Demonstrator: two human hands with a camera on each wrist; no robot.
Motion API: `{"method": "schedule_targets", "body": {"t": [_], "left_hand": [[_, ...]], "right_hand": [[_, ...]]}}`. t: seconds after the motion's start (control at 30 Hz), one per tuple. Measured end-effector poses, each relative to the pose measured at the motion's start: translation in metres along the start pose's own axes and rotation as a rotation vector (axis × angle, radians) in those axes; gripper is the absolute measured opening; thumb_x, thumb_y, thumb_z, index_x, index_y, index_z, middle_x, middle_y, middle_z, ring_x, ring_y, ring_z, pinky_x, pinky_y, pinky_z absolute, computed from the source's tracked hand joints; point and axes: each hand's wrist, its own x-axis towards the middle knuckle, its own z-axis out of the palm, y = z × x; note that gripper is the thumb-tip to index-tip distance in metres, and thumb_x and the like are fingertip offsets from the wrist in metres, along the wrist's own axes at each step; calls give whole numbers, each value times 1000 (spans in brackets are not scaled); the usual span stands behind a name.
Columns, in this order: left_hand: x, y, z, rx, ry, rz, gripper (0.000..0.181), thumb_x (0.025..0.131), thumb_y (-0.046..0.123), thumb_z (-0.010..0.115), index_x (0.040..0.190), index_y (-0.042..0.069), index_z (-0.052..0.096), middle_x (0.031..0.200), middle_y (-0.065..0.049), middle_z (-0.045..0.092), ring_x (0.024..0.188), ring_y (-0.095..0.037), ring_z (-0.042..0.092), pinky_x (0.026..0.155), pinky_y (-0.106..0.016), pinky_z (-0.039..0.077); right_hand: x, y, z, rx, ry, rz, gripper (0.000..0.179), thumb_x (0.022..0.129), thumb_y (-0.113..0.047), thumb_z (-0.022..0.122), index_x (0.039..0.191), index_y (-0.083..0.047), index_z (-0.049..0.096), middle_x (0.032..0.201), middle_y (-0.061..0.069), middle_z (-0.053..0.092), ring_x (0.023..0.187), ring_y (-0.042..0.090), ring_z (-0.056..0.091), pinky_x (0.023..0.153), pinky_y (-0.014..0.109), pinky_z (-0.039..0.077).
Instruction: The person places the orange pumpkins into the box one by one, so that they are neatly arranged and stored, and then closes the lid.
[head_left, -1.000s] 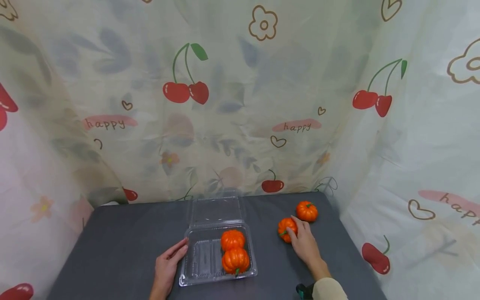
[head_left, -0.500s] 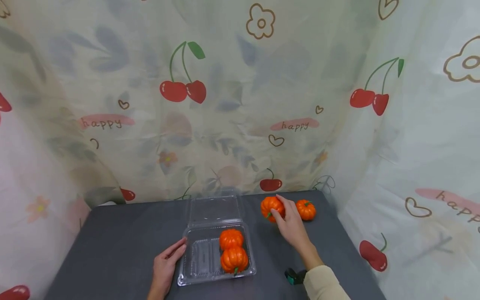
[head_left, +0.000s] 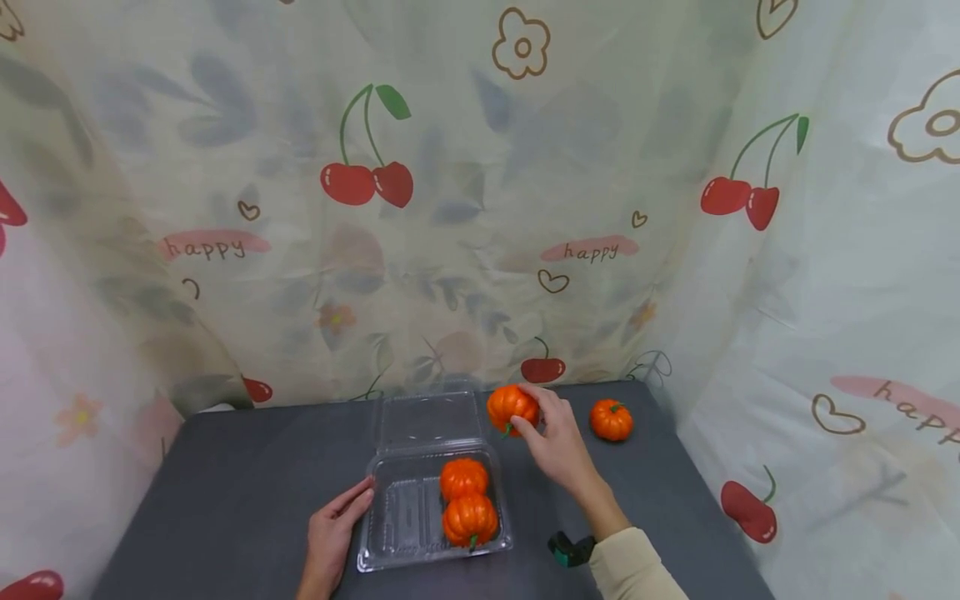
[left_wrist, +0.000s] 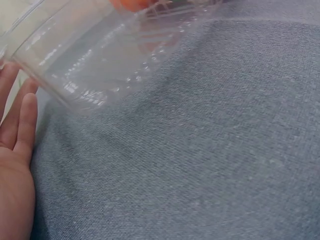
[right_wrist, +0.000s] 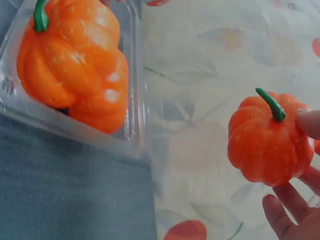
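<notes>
My right hand pinches a small orange toy pumpkin with a green stem, raised beyond the container's back right corner. In the right wrist view, thumb and fingers hold this pumpkin from its side. A clear plastic clamshell container lies with its lid folded back. Two more toy pumpkins sit one behind the other in its right half. My left hand rests its fingertips against the container's left edge. Straight fingers show there in the left wrist view.
Another toy pumpkin stands at the back right of the dark grey tabletop. A patterned curtain hangs behind and along both sides. A black wrist device shows by the right sleeve.
The right hand has lifted the pumpkin off the table and carried it left and back, toward the container's open lid. The left hand stays at the container's edge.
</notes>
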Motion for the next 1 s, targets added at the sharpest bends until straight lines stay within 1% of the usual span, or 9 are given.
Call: {"method": "schedule_targets", "body": {"t": [0.07, 0.13, 0.23, 0.33, 0.43, 0.6, 0.67, 0.87, 1.0], "left_hand": [[0, -1, 0, -31, -12, 6, 55, 83, 31, 86, 128, 4, 71, 102, 25, 76, 98, 11, 69, 84, -11, 56], [-1, -1, -1, -62, -26, 8, 53, 83, 27, 85, 128, 2, 70, 102, 23, 76, 98, 9, 70, 84, -13, 57], [-2, -1, -3, -96, -44, 17, 53, 84, 21, 84, 129, -2, 68, 103, 21, 77, 99, 6, 72, 84, -15, 58], [-3, -1, -4, -79, -46, 14, 52, 85, 20, 84, 129, -1, 68, 103, 22, 77, 99, 7, 71, 84, -14, 58], [-2, 0, -4, -64, -46, 3, 52, 84, 21, 84, 129, 1, 69, 102, 24, 76, 100, 7, 71, 85, -14, 57], [-2, 1, -5, -46, -55, -1, 53, 84, 22, 84, 131, 3, 68, 104, 24, 76, 102, 8, 70, 87, -12, 56], [-2, 2, -5, -39, -55, -3, 53, 84, 22, 84, 131, 3, 68, 103, 24, 76, 101, 8, 70, 86, -12, 56], [1, 1, -4, -39, -53, -22, 51, 86, 14, 82, 133, 2, 66, 104, 22, 76, 99, 8, 71, 85, -13, 57], [2, 1, -4, -38, -42, -29, 51, 86, 11, 81, 134, 2, 66, 105, 20, 77, 99, 8, 71, 85, -13, 57]], "right_hand": [[-1, -5, 5, 22, -24, 18, 48, 97, -24, 72, 142, -20, 56, 135, 5, 62, 95, 16, 47, 81, 35, 49], [-3, -9, 10, 41, -48, 23, 47, 97, -23, 72, 141, -19, 56, 134, 4, 61, 96, 15, 50, 83, 38, 52], [-4, -14, 19, 52, -76, 17, 47, 96, -22, 73, 139, -17, 56, 131, 4, 60, 96, 14, 53, 83, 36, 54], [-7, -18, 29, 40, -94, 0, 48, 95, -21, 74, 139, -18, 55, 129, 2, 59, 95, 13, 54, 81, 28, 51], [-9, -23, 37, 39, -109, -18, 51, 94, -21, 75, 140, -19, 54, 128, 1, 58, 97, 12, 55, 81, 27, 52], [-11, -29, 50, 44, -147, -56, 53, 93, -21, 76, 141, -19, 53, 126, 0, 58, 99, 12, 57, 83, 32, 55], [-12, -31, 56, 50, -161, -69, 53, 93, -22, 76, 141, -19, 53, 127, 0, 58, 101, 13, 58, 86, 34, 57], [-16, -36, 72, 119, -206, -59, 54, 95, -23, 75, 142, -19, 50, 129, 1, 58, 111, 16, 61, 94, 39, 59], [-16, -39, 83, 165, -272, -52, 55, 95, -23, 74, 144, -19, 49, 134, 1, 57, 119, 18, 60, 98, 41, 58]]}}
